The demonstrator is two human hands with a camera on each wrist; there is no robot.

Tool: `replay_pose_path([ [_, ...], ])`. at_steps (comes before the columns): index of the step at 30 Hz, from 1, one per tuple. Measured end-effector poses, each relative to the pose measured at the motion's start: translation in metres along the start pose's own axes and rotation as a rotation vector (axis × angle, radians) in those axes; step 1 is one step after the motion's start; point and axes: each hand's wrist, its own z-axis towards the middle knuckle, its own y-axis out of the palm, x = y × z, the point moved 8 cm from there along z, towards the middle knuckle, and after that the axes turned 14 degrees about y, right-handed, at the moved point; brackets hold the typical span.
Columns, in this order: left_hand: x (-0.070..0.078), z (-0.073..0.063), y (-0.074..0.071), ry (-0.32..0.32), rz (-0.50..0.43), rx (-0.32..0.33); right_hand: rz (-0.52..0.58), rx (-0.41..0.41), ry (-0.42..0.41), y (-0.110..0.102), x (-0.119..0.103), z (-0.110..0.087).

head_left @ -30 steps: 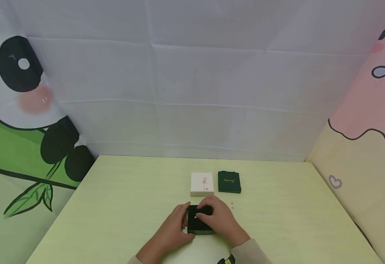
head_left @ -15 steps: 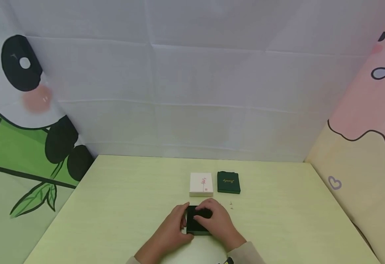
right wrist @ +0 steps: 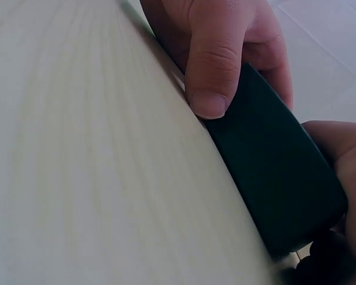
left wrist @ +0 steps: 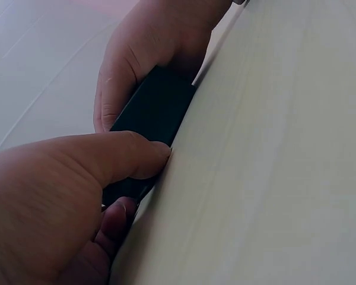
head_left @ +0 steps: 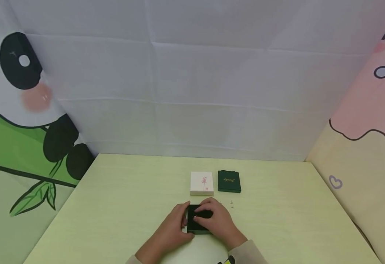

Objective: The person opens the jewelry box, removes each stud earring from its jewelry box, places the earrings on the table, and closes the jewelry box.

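Observation:
In the head view a small dark green box (head_left: pixel 199 231) with a black inside lies at the front of the table. My left hand (head_left: pixel 172 227) grips its left side, thumb at the front edge and fingers toward the back corner. Over the black inside, my right hand (head_left: pixel 219 219) is bent, with the thumb and index fingertips a little apart. A tiny pale glint (head_left: pixel 195 215) shows near that thumb tip; I cannot tell whether the fingers hold it. The right wrist view shows the box's green side (right wrist: pixel 279 172) and the left thumb (right wrist: pixel 215 89) pressed against it.
Behind the green box stands a white box (head_left: pixel 201 183) with a pink flower print. Beside it is a dark green pouch-like item (head_left: pixel 229 181) with gold lettering. Tiny pale pieces (head_left: pixel 232 204) lie on the table right of the hands. A white cloth (head_left: pixel 192 91) hangs behind.
The right hand has shifted very slightly over the box, and the pale glint near its thumb looks smaller now. The left hand keeps its hold.

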Motion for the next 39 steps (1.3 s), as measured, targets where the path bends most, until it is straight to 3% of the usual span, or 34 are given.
replay_pose_path([
  [14, 0.0001, 0.0017, -0.0001, 0.004, -0.004, -0.002, -0.048, -0.036, -0.025, -0.0008, -0.0079, -0.0021],
  [39, -0.0007, 0.0014, 0.0007, -0.013, -0.008, -0.001, -0.027, -0.086, 0.016, -0.0006, -0.0041, -0.0002],
])
